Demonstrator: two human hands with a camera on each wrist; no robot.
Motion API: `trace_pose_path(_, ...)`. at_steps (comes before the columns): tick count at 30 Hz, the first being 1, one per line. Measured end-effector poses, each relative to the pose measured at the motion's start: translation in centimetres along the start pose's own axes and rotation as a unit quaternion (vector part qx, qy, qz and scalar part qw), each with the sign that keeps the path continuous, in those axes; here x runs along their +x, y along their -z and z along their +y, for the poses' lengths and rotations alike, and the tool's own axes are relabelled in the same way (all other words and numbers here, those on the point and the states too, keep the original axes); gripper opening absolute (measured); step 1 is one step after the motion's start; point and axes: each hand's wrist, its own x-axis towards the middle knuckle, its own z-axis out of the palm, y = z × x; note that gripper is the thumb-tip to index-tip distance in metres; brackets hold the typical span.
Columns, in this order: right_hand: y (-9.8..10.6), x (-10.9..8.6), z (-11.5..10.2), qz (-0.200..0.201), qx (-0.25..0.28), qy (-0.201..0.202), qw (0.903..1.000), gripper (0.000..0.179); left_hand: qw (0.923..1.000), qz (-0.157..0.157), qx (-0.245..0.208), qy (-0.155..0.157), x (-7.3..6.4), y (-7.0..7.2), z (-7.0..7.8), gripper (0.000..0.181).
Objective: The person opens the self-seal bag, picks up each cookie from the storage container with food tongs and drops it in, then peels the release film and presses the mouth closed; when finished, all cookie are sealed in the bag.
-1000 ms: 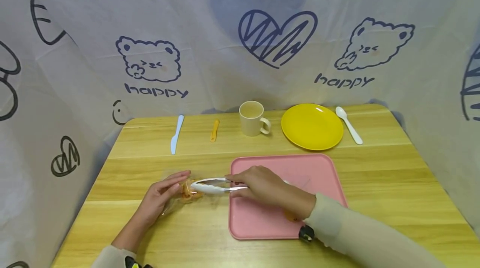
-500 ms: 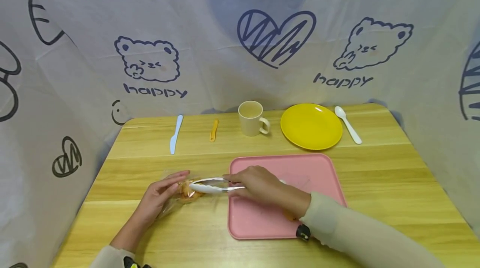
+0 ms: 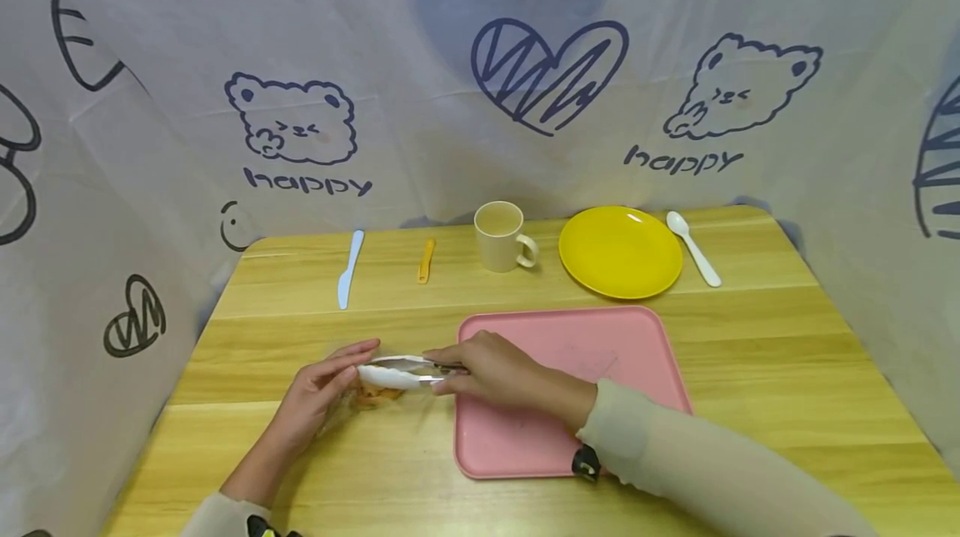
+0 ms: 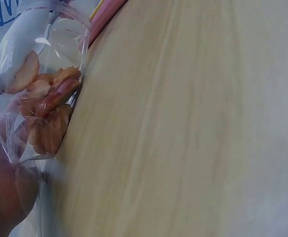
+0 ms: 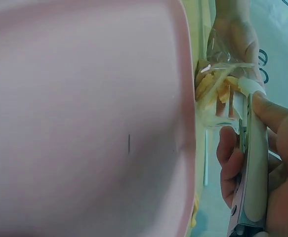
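Observation:
My left hand (image 3: 307, 399) grips a clear plastic bag (image 4: 60, 42) low over the table, left of the pink tray. Inside the bag lie orange-brown food pieces (image 4: 52, 131), some with scalloped edges. With my right hand (image 3: 498, 374) I hold tongs (image 3: 390, 377) by their metal handles, arms slightly apart. The white tong heads (image 4: 18, 47) reach into the bag, and in the left wrist view one rests right against a rounded brown piece (image 4: 27, 74). In the right wrist view the left hand's fingers (image 5: 225, 106) show behind the bag.
The pink tray (image 3: 517, 454) lies under my right forearm. Along the back of the table (image 3: 765, 370) are a light blue knife (image 3: 349, 270), a small orange utensil (image 3: 426, 262), a cream mug (image 3: 498, 241), a yellow plate (image 3: 621, 253) and a white spoon (image 3: 693, 249). A printed cloth hangs behind.
My right hand has moved left, pushing the tongs deeper into the bag towards my left hand. The left hand stays nearly in place, and the food pieces have shifted a little.

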Motion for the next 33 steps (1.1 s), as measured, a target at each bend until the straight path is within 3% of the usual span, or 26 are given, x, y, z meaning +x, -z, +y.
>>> trace_pose_path(3, -0.2, 0.1, 0.1, 0.002, 0.007, -0.006, 1.0000, 0.049, 1.0000, -0.001, -0.007, 0.000, 0.0, 0.1, 0.1, 0.032)
trace_pose_path(10, 0.1, -0.5, 0.4, 0.019, -0.032, -0.002, 0.9993, 0.050, 0.9999, -0.003, -0.002, -0.012, 0.1, 0.2, -0.2, 0.030)
trace_pose_path(18, -0.1, -0.9, 0.7, 0.018, 0.043, -0.029, 0.9985, 0.048, 0.9998, 0.000, 0.014, -0.016, 0.1, 0.2, -0.4, 0.031)
trace_pose_path(23, -0.3, -1.1, 0.7, 0.013, 0.062, -0.049, 0.9968, 0.050, 0.9996, 0.000, 0.021, -0.016, 0.1, 0.2, -0.4, 0.031)
trace_pose_path(33, -0.2, -1.4, 0.7, 0.001, 0.019, -0.053, 0.9984, 0.061, 0.9997, 0.005, 0.022, -0.008, 0.1, 0.1, -0.3, 0.030)
